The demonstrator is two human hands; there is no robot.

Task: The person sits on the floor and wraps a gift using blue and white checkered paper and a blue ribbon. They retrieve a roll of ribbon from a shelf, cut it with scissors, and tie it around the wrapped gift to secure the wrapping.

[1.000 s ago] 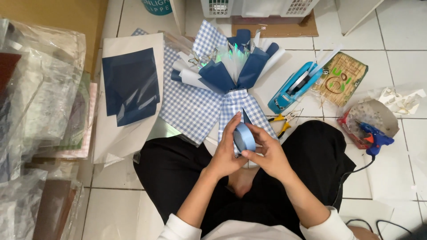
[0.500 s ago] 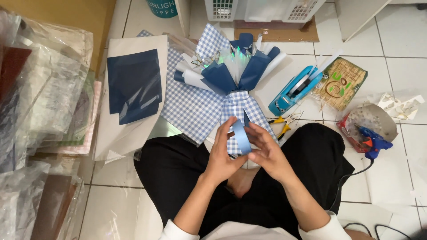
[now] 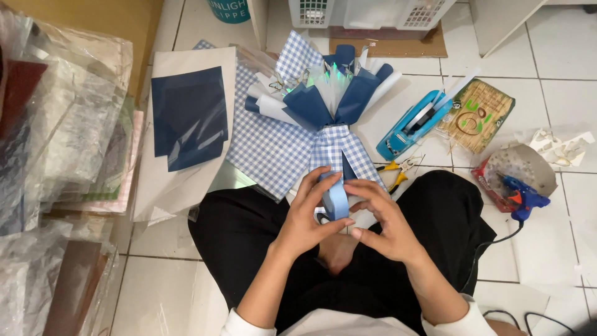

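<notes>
Both hands work a light blue ribbon roll over the lap.
The left hand (image 3: 305, 218) and right hand (image 3: 382, 221) pinch the ribbon roll (image 3: 336, 198) between them, just below the gingham-wrapped bouquet (image 3: 298, 124) on the tiled floor (image 3: 559, 50).

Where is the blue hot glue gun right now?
In the head view, the blue hot glue gun lies on the white tiled floor at the person's right, beside a red packet and just outside the black-trousered knee.
</notes>
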